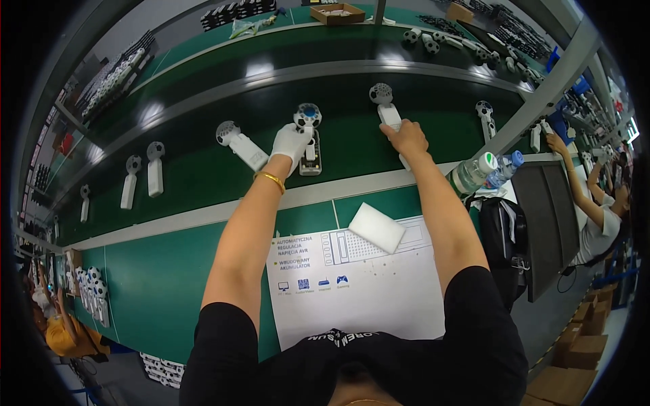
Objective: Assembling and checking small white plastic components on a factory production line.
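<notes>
My left hand (290, 145), in a white glove with a gold bracelet at the wrist, grips a white handheld device (309, 162) with a round black-and-white football-patterned head. Its handle casing is open, with inner parts showing, and blue shows in the head. The glove hides part of the handle. My bare right hand (408, 139) is closed round the white handle of a second football-headed device (388, 116), which lies on the dark green belt (338, 145). Just left of my gloved hand rests another such device (249, 151), tilted.
More devices lie along the belt, such as one at left (155, 169) and one at right (485, 120). Nearer me are a white foam block (377, 227) and a printed white sheet (355, 298). Bottles (472, 174), a black bag (501, 237) and a slanting post (542, 95) stand right. Other people work at both sides.
</notes>
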`<state>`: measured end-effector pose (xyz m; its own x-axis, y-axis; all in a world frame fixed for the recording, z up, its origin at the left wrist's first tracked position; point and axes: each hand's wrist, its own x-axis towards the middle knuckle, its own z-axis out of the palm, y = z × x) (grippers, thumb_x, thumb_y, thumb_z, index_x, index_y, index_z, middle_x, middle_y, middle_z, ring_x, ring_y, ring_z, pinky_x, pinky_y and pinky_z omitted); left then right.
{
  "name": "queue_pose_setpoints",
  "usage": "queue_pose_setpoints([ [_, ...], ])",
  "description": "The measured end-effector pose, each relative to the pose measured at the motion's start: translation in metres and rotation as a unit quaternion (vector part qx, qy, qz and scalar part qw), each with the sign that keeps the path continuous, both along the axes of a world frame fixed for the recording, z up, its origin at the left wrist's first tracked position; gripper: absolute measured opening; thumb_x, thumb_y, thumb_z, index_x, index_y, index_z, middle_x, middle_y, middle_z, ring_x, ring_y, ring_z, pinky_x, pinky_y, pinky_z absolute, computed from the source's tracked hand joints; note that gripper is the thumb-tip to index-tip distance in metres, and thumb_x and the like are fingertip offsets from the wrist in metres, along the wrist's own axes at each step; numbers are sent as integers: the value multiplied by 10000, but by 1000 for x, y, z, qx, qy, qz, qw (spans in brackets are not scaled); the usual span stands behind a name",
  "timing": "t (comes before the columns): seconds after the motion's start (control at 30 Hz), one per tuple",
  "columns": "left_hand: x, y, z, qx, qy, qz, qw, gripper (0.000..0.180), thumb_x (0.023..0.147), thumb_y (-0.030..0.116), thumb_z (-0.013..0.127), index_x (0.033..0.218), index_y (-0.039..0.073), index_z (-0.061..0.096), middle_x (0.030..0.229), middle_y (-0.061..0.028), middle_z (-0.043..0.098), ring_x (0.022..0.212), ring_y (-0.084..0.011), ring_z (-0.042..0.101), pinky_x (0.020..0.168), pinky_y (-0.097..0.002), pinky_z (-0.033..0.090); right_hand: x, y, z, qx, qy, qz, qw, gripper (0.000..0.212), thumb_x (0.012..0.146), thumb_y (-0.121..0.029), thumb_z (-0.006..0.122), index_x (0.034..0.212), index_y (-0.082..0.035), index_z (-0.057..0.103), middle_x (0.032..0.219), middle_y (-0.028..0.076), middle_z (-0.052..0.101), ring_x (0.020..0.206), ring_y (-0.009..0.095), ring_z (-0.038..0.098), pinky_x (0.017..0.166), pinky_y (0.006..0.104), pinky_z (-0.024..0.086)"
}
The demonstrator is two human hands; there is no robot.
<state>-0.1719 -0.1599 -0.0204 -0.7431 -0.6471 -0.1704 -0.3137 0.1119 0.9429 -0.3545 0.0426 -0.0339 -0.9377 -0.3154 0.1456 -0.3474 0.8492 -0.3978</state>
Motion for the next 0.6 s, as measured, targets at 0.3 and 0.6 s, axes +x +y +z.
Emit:
queue_pose_setpoints([
  [0.3, 53, 81, 40, -169, 79, -30, 982, 537, 870, 240, 642, 1286, -58, 478, 1226, -170, 583, 1127, -262, 569, 993, -327, 424, 14, 18, 16, -296, -352, 26, 888, 451, 832, -422, 639, 1030, -17, 642, 766, 85, 608, 663, 149, 605, 525, 314, 468],
  [0.6, 134, 116, 54, 188, 211, 17, 959, 397, 885, 253, 645, 1159, -2, 512, 1119, -133, 603, 994, -199, 633, 831, -304, 513, 223, 39, 46, -311, -428, 328, 783, 302, 893, -278, 614, 1044, -18, 649, 761, -4, 612, 573, 32, 500, 457, 196, 374],
])
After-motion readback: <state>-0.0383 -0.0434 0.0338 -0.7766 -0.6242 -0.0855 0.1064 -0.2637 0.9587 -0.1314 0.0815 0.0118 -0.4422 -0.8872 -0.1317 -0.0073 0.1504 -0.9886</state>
